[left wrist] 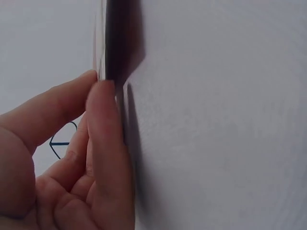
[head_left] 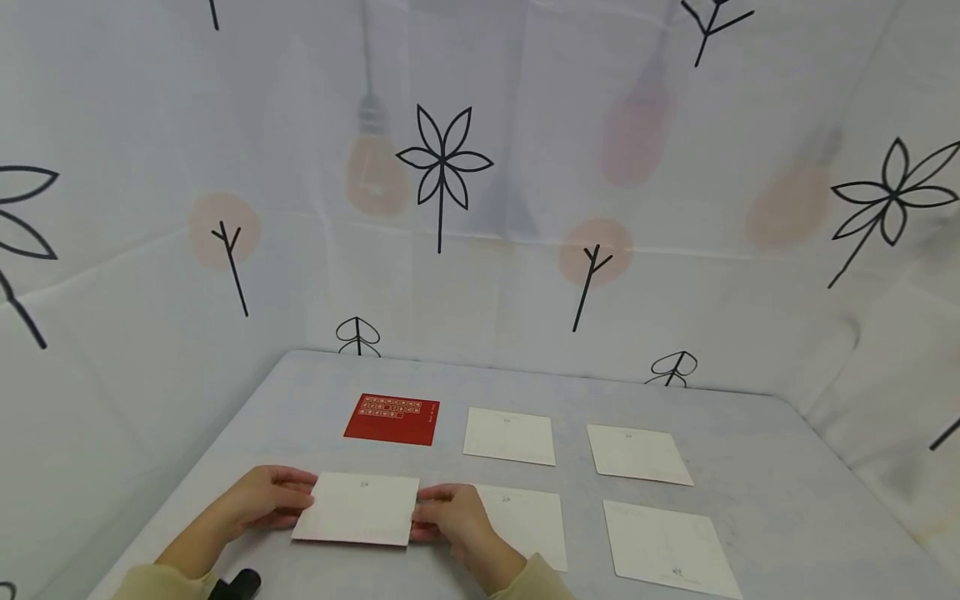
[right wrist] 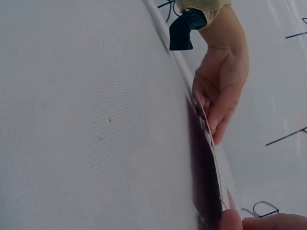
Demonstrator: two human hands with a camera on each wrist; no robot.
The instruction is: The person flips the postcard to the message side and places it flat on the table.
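A white card [head_left: 358,510] with a small dark mark near its far edge is held between both hands at the front left of the table. My left hand [head_left: 262,504] pinches its left edge between thumb and fingers, and my right hand [head_left: 461,521] pinches the right edge. Seen edge-on in the left wrist view, the card [left wrist: 102,38] is gripped at its side, a dark shadow beside it. The right wrist view has the same card [right wrist: 214,158] stretching from the left hand [right wrist: 220,91] to the right fingertips [right wrist: 231,221].
Behind the held card lies a red card [head_left: 393,419] with rows of small printed boxes. More white cards lie to the right: back middle [head_left: 508,436], back right [head_left: 637,454], front middle [head_left: 528,525], partly behind my right hand, and front right [head_left: 667,546]. A patterned cloth [head_left: 510,292] hangs behind the table.
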